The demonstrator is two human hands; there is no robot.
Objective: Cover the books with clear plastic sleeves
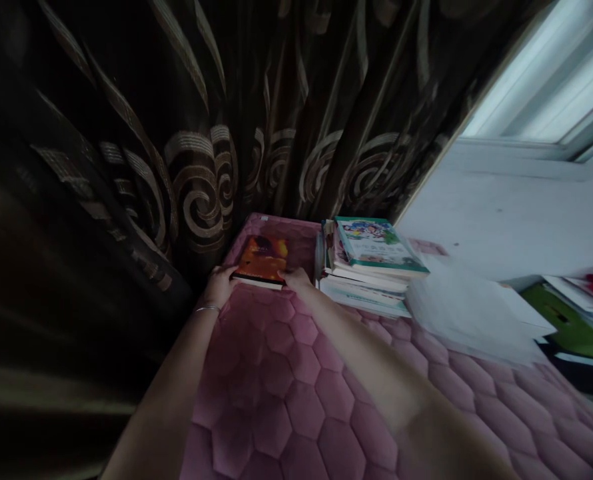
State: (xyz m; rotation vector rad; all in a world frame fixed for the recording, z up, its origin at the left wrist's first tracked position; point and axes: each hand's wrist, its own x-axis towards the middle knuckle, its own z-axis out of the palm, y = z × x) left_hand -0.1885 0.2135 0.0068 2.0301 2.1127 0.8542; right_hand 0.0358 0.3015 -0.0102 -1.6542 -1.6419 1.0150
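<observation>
An orange book point(262, 259) with a dark patch on its cover lies flat at the far end of the pink quilted surface. At its near left corner is my left hand point(220, 285), with a thin bracelet on the wrist, its fingers closed on the edge. My right hand point(296, 279) grips the near right corner, the thumb over the cover. The undersides of my fingers are hidden. Just right of my right hand rises a stack of books point(366, 283), topped by a white book with a green border point(374, 241).
Dark patterned curtains point(201, 187) hang behind and to the left. A whitish translucent sheet or bag point(461, 307) lies right of the stack on the pink quilted pad point(296, 400). Farther right are a green folder point(566, 323) and papers, below a window point(541, 87).
</observation>
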